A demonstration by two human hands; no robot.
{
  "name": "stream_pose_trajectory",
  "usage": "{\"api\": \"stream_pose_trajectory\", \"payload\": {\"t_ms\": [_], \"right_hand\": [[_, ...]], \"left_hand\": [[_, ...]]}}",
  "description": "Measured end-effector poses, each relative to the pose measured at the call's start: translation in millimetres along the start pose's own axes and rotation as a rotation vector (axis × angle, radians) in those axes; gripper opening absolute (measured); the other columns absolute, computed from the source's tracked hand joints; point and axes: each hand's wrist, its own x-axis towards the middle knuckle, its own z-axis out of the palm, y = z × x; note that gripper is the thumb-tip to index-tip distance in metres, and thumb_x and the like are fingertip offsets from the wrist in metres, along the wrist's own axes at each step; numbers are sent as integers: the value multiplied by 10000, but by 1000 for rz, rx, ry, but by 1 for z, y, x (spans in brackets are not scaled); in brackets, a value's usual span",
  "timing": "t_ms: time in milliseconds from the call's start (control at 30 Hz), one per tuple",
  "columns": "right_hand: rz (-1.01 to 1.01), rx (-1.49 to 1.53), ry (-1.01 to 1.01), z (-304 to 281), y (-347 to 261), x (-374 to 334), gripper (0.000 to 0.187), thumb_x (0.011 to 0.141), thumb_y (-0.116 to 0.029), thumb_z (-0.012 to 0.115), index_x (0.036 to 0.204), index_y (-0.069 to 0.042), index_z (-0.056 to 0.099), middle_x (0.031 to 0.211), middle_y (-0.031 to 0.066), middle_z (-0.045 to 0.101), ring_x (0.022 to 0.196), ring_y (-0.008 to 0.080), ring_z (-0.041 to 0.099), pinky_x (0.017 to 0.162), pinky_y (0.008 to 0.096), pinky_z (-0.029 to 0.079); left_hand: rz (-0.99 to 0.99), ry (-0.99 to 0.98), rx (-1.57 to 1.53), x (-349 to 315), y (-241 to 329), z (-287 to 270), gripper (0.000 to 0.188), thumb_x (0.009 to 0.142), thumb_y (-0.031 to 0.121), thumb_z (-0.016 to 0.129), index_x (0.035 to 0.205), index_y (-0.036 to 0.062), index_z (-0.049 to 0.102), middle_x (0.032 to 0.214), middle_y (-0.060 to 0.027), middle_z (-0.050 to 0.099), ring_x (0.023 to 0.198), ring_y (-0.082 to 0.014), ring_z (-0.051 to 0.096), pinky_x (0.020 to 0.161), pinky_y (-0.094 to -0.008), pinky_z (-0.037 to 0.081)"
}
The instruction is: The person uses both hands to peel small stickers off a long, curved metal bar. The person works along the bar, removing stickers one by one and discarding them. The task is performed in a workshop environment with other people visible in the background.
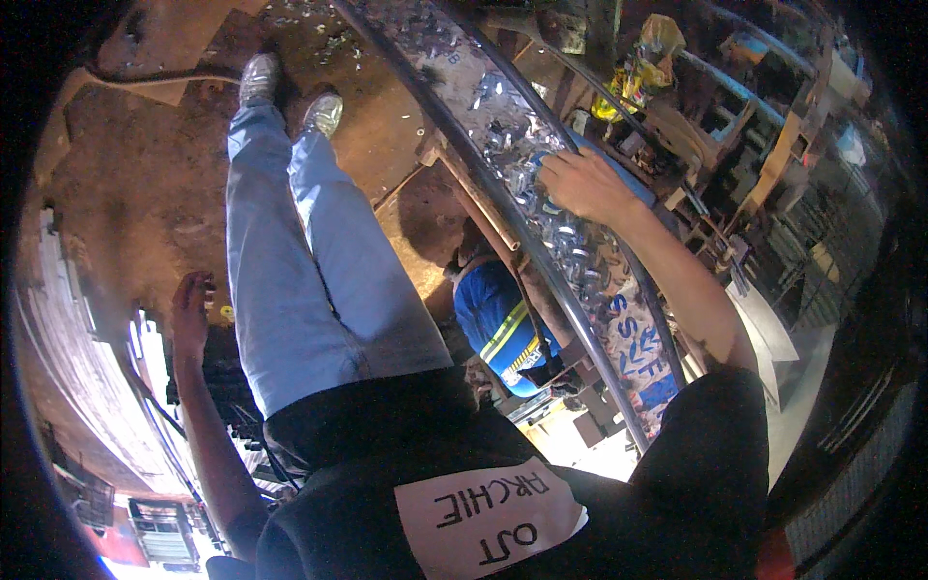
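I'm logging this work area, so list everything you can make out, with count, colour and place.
Small shiny metal pieces: too many to count, silver, strewn along the narrow surface
Narrow printed flat surface: one, whitish with blue print, between the rails
Long dark metal rails: two, black, edging that surface
Yellow plastic bag: one, yellow, upper right
Striped fabric-like item: one, blue with yellow stripes, below the near rail
Long thin strips: many, white, far left
Long thin hose: one, dark, upper-left floor
Paper label: one, white, on the black shirt
Jeans: one pair, light blue, centre left
Shoes: two, greyish, top left
Left hand: one, bare, beside the jeans
Right hand: one, bare, at the pieces
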Motion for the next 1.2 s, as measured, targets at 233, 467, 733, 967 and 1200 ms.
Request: {"api": "stream_pose_trajectory", "payload": {"t_ms": [233,467,733,967,1200], "right_hand": [[-19,-71,45,1,-3,0,178,805,-187,577,952,-92,615,1031,65,600,1019,232,598,883,449,454],[196,381,140,5,-10,-27,290,828,-165,622,1107,-86,612,1076,80,598,1019,276,562,924,426,436],[218,160,321,17,-32,-36,266,803,-121,578,1047,-70,670,1060,47,602,1052,241,548,920,421,457],[240,209,334,17,-35,-34,289,781,-81,562,1052,-37,650,1043,64,597,1050,248,550,901,391,470],[233,235,388,24,-36,-33,199,803,-90,594,986,-33,647,1001,83,604,995,262,575,838,387,477]], "left_hand": [[8,-10,-34,1,-36,-1,334,1002,278,484,1241,65,577,984,-69,656,896,-148,614,788,-300,488],[-28,11,26,6,-46,5,330,996,288,480,1227,71,570,1005,-107,659,908,-201,639,812,-324,504],[-14,43,38,4,15,16,319,986,293,498,1088,21,631,964,-104,672,839,-183,638,773,-314,502],[16,8,-44,9,24,12,271,983,238,510,1073,19,642,933,-94,679,829,-169,642,757,-306,507],[61,-8,-38,8,18,15,266,986,225,503,1087,18,634,967,-87,670,832,-168,643,751,-297,508]]}}
